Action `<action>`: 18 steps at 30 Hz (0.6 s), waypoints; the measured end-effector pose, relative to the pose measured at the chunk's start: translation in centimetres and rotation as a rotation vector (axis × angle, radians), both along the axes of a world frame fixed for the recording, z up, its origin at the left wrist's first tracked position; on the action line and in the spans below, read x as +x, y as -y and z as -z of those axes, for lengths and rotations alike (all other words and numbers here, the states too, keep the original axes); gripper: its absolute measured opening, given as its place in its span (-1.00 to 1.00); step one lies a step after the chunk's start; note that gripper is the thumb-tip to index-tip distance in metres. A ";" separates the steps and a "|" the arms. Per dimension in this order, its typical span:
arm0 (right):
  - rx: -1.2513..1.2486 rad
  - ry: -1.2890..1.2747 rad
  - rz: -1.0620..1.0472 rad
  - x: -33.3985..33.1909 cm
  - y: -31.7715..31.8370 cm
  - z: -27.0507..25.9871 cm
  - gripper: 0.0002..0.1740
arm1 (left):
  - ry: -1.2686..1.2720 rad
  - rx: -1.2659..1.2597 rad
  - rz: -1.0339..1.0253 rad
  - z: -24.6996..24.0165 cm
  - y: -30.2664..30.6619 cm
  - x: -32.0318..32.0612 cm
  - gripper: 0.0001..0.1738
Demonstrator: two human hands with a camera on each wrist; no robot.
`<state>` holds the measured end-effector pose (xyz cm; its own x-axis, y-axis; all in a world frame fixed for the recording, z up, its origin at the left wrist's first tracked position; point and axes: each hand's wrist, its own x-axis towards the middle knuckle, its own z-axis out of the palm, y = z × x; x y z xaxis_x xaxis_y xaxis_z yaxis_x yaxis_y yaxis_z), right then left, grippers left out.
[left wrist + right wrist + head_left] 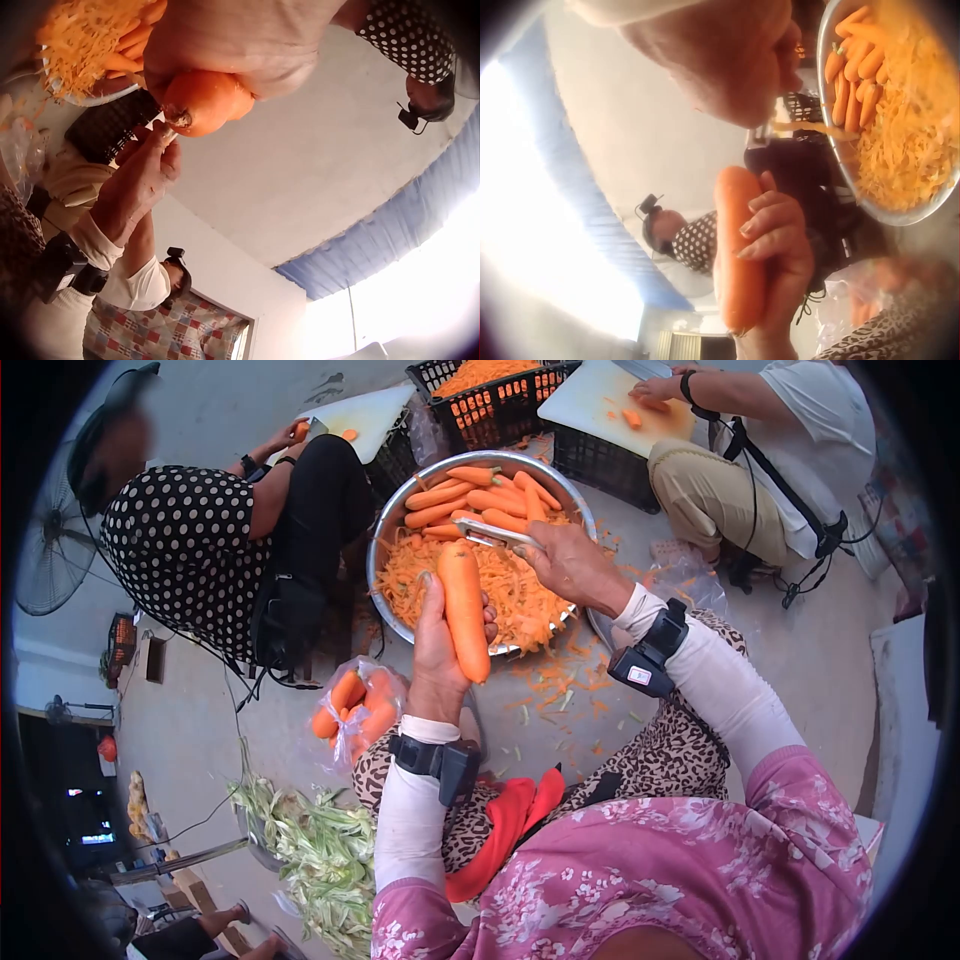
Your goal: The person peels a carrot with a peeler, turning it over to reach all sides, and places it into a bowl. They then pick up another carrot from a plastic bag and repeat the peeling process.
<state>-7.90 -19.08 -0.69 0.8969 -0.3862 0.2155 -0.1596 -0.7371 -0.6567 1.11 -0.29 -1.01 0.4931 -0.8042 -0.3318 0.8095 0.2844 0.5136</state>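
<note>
A carrot [463, 620] is gripped by the left hand [435, 652], its long axis directed toward the peeler [508, 535] pinched by the right hand [582, 566].

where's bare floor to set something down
Floor is bare between the right sleeve and the white shirt, and mostly bare between the leaves and polka-dot person. Crowded: the bowl, full of carrots and peelings, plus floor beside it.
</note>
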 end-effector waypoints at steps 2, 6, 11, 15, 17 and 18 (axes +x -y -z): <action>0.065 0.090 -0.028 0.2 0.0 -0.3 -0.83 | 0.008 0.013 -0.019 0.1 0.1 -0.2 -0.41; 0.026 0.159 -0.045 0.0 -0.4 -0.7 -0.82 | 0.063 0.084 -0.054 0.1 0.2 -0.1 -0.41; 0.042 0.218 -0.149 -0.3 -0.9 -1.1 -0.81 | 0.045 0.126 -0.094 -0.2 0.3 0.1 -0.39; 0.189 0.156 -0.295 -1.1 -1.7 -2.1 -0.75 | 0.037 0.123 -0.099 -0.1 0.2 0.1 -0.39; 0.153 0.159 -0.384 -1.3 -1.8 -2.1 -0.75 | 0.039 0.137 -0.100 0.0 0.2 0.1 -0.39; 0.155 0.160 -0.380 -1.4 -1.8 -2.1 -0.75 | 0.033 0.146 -0.108 0.0 0.2 0.0 -0.39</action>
